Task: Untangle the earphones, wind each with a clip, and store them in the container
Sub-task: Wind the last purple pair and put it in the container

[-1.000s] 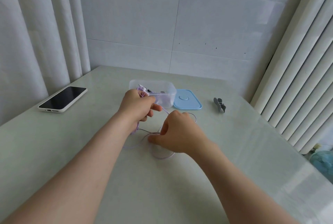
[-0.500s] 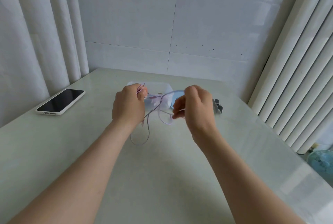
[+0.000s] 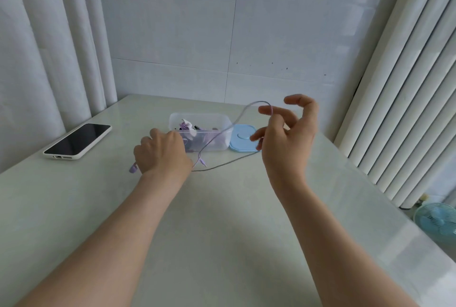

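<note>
- Head view: left hand (image 3: 161, 153) low over pale glossy table (image 3: 222, 232), fingers curled round thin lilac earphone cable (image 3: 259, 101); lilac end piece (image 3: 133, 168) at its 8 o'clock.
- Right hand (image 3: 288, 141) raised, fingers spread apart; cable looped over one finger (image 3: 267, 110).
- Clear plastic container (image 3: 172, 119) at 12 o'clock, more earphones inside; blue lid (image 3: 243, 138) just beside, at its 3 o'clock.
- Black phone in white case (image 3: 76, 142) at 10 o'clock.

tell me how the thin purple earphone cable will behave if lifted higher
Probably floppy: the thin purple earphone cable arcs over a finger of the right hand and sags to the pale table. Likely very light, since one finger carries it. It may slip off, as nothing visibly pinches it there.
</note>
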{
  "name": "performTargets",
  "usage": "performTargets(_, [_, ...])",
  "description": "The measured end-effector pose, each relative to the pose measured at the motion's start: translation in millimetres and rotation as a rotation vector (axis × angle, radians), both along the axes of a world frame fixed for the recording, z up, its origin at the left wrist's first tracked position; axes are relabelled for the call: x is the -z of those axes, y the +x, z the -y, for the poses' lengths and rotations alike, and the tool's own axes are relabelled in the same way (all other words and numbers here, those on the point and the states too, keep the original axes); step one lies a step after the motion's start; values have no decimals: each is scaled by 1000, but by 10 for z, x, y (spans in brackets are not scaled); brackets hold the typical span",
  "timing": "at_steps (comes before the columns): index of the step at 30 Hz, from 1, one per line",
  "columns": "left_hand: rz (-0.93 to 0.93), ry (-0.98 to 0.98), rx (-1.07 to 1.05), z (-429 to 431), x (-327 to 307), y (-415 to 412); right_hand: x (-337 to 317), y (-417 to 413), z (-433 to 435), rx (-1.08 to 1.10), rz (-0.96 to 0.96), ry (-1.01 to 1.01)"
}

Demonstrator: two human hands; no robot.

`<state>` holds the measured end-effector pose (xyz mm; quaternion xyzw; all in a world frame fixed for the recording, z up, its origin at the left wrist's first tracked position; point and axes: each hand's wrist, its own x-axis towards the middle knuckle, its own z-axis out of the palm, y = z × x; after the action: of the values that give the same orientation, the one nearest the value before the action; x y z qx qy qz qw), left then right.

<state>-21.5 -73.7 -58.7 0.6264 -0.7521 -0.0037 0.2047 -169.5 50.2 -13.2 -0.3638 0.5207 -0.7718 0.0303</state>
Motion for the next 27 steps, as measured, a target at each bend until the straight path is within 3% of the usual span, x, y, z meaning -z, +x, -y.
performTargets(4, [97,-18,-35,10,31,-11,51,-104,68,128,6,210])
performTargets(10, [94,12,93,-38,57,-82,357,-244,173,280,-654,1116])
performTargets(13, [106,29,166,-46,65,-92,476,-218,169,246,-835,1326])
performTargets(16, [124,-15,256,-53,81,-116,511,-237,177,292,-901,1311])
performTargets(20, [128,-36,386,-43,64,-141,456,-230,198,314,-843,1189])
performTargets(25, [173,-13,362,-72,133,-204,333,-199,253,90,-490,611])
performTargets(27, [161,-13,357,-65,150,-193,293,-164,230,-1,-441,472])
